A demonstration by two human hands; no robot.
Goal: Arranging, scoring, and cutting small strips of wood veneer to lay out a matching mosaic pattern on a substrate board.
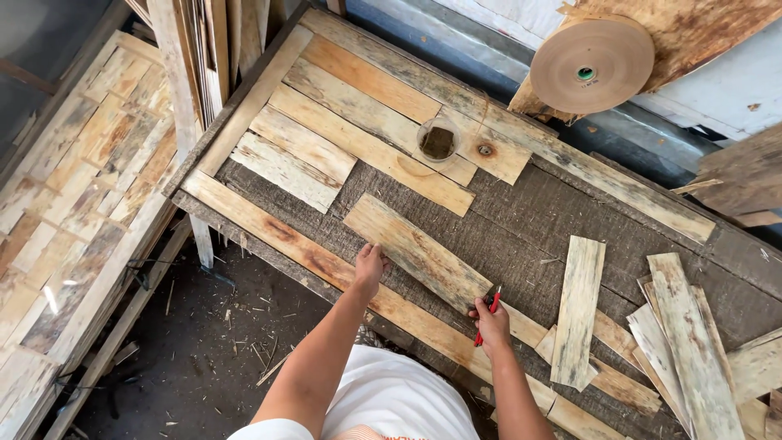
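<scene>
A loose weathered wooden plank (415, 251) lies slantwise on the dark workbench (521, 228). My left hand (369, 267) presses on the plank's near left end, fingers resting on the wood. My right hand (490, 322) sits at the plank's right end and grips a small red-handled tool (487, 316) that points down along my fingers. Several other planks (358, 130) lie side by side on the bench's far left part, fitted inside a border of long strips (269, 224).
A clear cup (438, 140) with dark contents stands on the fitted planks. A brown tape roll (591, 63) hangs beyond the bench. A pile of loose plank offcuts (676, 334) lies at the right. A finished plank panel (81, 187) leans at the left over a dirt floor.
</scene>
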